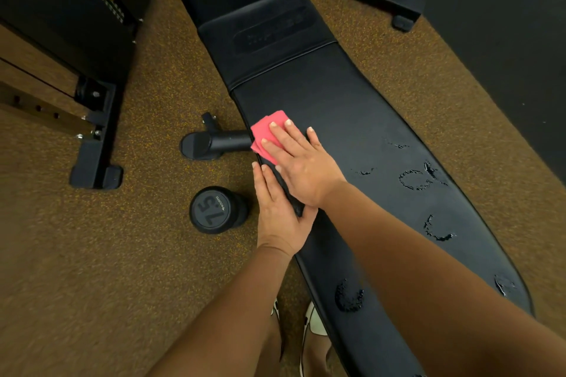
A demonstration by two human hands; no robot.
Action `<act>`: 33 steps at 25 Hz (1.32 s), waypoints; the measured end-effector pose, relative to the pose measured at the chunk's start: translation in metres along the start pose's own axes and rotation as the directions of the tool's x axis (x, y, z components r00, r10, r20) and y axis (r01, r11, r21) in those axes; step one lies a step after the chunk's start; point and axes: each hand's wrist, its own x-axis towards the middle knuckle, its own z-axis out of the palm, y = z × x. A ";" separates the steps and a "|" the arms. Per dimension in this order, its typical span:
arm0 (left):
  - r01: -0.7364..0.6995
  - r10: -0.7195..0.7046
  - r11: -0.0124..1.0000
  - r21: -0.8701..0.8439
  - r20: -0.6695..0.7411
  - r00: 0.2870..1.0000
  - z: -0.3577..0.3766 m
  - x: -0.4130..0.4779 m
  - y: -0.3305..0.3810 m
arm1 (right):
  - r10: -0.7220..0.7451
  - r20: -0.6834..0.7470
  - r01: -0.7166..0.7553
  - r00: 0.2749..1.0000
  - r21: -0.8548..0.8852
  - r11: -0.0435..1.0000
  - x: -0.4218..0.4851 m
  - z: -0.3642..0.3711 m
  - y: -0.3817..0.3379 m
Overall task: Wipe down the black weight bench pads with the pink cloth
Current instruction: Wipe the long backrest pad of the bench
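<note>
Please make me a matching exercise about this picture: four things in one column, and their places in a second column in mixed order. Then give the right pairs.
Things
1. pink cloth
2. dumbbell marked 15
3. left hand
4. peeled ring marks

Places
A. on the speckled floor beside the bench pad
B. resting along the pad's left edge
C. on the pad's surface, toward its right edge
D. under the flat right hand

Pairs: 1-D, 2-A, 3-B, 4-C
</note>
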 end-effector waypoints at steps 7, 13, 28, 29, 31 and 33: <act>-0.077 0.071 0.987 0.142 0.046 0.996 0.001 -0.006 -0.004 | 0.081 0.004 -0.081 0.997 -0.028 0.996 -0.006 0.003 -0.002; -0.109 0.104 0.983 0.147 0.045 0.994 0.003 -0.012 -0.006 | -0.193 -0.007 0.193 0.981 -0.038 0.980 -0.024 0.009 0.025; -0.089 0.087 0.980 0.181 0.018 0.996 0.010 -0.030 -0.009 | -0.039 -0.022 0.038 0.999 -0.046 0.998 -0.038 0.017 0.005; -0.106 0.106 0.972 0.210 0.012 0.994 0.010 -0.030 -0.011 | -0.002 -0.037 0.001 0.999 -0.023 1.000 -0.037 0.017 -0.001; -0.116 0.117 0.959 0.258 0.013 0.993 0.010 -0.032 -0.011 | -0.029 -0.065 0.030 0.997 0.018 0.999 -0.043 0.018 -0.003; -0.125 0.125 0.943 0.308 0.019 0.992 0.010 -0.032 -0.008 | -0.127 -0.080 0.128 0.989 0.009 0.992 -0.055 0.020 0.011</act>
